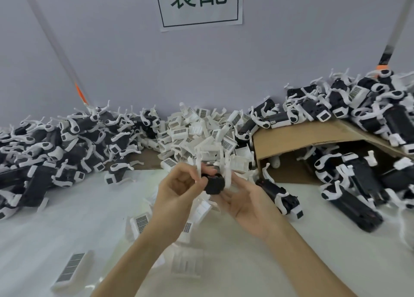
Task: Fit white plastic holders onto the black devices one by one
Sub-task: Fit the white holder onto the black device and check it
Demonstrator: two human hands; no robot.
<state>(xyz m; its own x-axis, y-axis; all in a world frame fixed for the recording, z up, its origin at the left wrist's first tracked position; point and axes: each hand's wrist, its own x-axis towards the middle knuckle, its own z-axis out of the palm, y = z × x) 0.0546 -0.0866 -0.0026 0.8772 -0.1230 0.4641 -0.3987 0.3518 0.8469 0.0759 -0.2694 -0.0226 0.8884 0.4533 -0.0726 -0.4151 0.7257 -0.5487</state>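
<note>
I judge the fitting step to be in hand: one black device (214, 184) is held up over the white table (67, 218), with a white plastic holder (212, 155) sitting around it, prongs pointing down on both sides. My left hand (177, 189) has its fingers curled, pinching the holder's near prong and the device's edge at about 9 o'clock of the device. My right hand (248, 202) lies at 4 o'clock beneath it, palm up, fingers fairly straight and relaxed, cradling rather than gripping; whether the fingertips actually touch the device I cannot tell.

Loose holders are heaped in a pile (201, 130) at 12 o'clock from my hands. Finished units lie in a heap (56, 144) at 9 o'clock and in another heap (369, 117) at 2 o'clock around a cardboard box (302, 137).

Next, I reckon, the holder wants pressing fully home until it seats, with the right hand bracing from below; the thin prongs look liable to bend if forced crooked
</note>
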